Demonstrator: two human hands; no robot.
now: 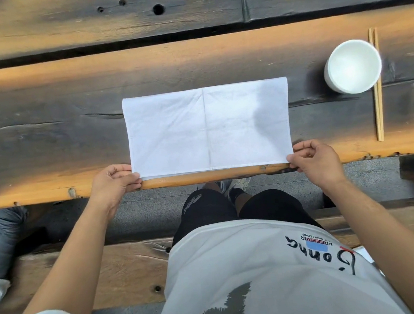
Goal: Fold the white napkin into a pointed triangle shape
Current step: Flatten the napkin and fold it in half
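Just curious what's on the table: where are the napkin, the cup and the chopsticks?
white napkin [208, 128], head view, middle crease.
white cup [352, 66], head view, inside bottom.
chopsticks [379, 115], head view, lower shafts.

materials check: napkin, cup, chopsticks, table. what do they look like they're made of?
Napkin: looks like woven cloth, matte white, with a hemmed edge and soft creases.
Cup: likely glazed ceramic, smooth white; plastic not excluded.
Chopsticks: pale bamboo or wood, seemingly unfinished.
Table: solid timber planks, dark-stained and worn to orange, with cracks and holes.

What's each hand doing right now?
Left hand: closed, pinching the napkin's near left corner.
Right hand: closed, pinching its near right corner.
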